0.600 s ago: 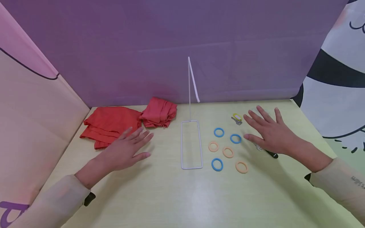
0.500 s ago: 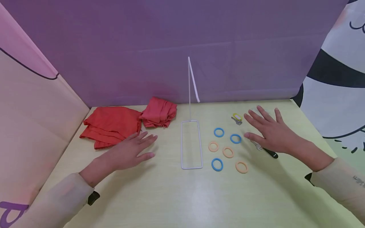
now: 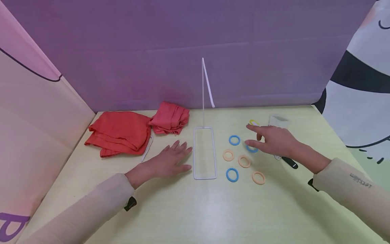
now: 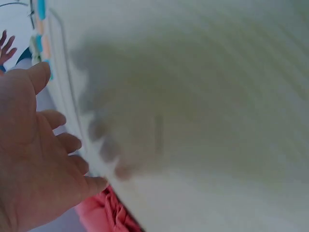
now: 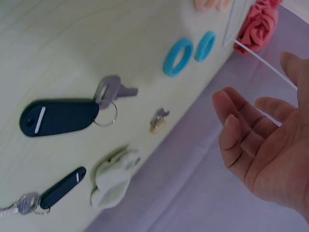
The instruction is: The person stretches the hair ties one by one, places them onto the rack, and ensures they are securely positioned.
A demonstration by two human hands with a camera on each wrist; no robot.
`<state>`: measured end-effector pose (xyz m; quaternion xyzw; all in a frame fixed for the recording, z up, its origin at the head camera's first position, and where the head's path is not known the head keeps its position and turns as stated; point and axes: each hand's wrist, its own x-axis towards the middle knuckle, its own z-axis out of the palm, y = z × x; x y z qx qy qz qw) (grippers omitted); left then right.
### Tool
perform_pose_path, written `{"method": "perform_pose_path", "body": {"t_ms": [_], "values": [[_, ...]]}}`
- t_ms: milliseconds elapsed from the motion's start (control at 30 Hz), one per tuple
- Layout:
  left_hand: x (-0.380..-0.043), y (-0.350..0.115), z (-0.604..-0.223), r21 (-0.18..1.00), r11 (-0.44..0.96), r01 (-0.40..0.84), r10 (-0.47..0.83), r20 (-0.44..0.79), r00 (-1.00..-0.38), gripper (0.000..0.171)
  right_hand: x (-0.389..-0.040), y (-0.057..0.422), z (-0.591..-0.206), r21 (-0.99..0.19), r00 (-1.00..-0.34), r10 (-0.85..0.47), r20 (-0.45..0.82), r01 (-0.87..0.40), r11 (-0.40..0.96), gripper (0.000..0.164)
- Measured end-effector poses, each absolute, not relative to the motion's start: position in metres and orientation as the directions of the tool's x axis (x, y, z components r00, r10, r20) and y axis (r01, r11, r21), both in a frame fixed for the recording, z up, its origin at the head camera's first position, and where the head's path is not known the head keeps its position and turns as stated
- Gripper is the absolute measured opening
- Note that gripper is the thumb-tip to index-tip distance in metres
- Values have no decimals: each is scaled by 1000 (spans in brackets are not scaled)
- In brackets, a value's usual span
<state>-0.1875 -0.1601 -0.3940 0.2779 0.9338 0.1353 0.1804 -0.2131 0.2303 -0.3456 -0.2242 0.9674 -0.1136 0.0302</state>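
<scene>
My left hand [image 3: 169, 161] hovers over the table just left of a white wire stand [image 3: 204, 178], fingers straight, holding nothing. The stand has a flat rectangular base, a thin upright and a sloping arm at its top. My right hand [image 3: 274, 140] is above the right side of the table, index finger reaching out and the other fingers partly bent, with nothing in its grasp. It partly covers a blue ring [image 3: 251, 149] and a key with a yellow tag [image 3: 253, 122] in the head view. Several blue and peach rings, such as this peach ring [image 3: 258, 177], lie between stand and hand.
A red cloth [image 3: 122, 130] and a smaller folded red cloth [image 3: 170, 117] lie at the back left, with a white strip [image 3: 147, 149] beside them. Keys with black tags [image 5: 60, 117] and a crumpled white item [image 5: 113, 179] lie at the right. A purple sheet [image 3: 137, 67] hangs behind.
My left hand has moved right, from beside the red cloth to the stand's base. My right hand has shifted left towards the rings, its spread fingers now partly bent.
</scene>
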Motion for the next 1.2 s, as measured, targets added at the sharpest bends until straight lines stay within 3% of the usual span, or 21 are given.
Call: {"method": "perform_pose_path", "body": {"t_ms": [467, 1200], "values": [[-180, -144, -410, 299, 830, 471, 542, -233, -807, 78, -238, 206, -377, -178, -881, -473, -15, -463, 868, 60], [-182, -144, -411, 263, 838, 478, 541, -296, -787, 82, -256, 192, -389, -25, -886, -463, -43, -462, 887, 57]]}}
